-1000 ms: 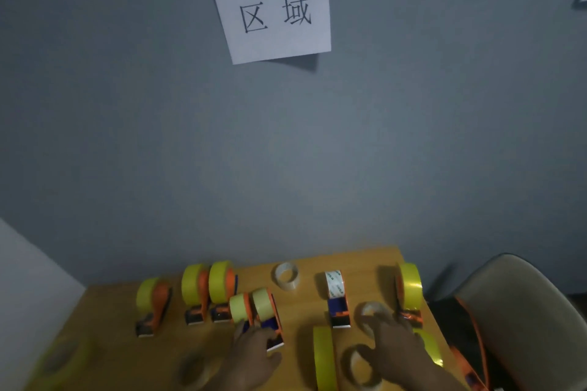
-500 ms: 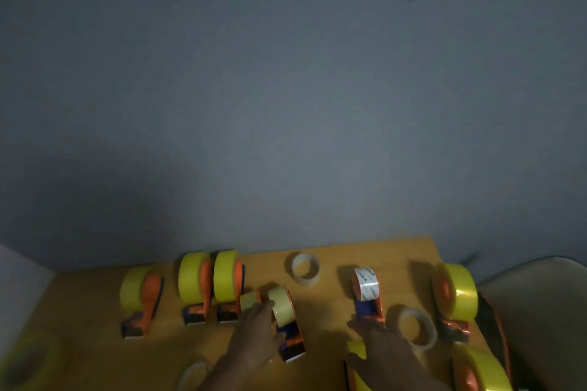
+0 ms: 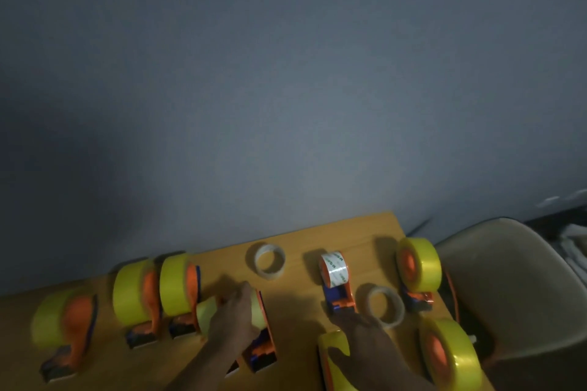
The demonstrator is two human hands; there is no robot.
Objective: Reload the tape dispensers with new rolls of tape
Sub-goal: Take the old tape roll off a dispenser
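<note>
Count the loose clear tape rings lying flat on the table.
2: one clear ring near the wall at the table's middle, another between the white-roll dispenser and the right-hand yellow one. The hands may hide more.

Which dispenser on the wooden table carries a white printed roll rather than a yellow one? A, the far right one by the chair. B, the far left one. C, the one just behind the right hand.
C: the orange-and-blue dispenser behind the right hand holds a white printed tape roll.

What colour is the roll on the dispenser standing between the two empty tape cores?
White or clear with small green print, on an orange and blue dispenser; the head view shows it.
</note>
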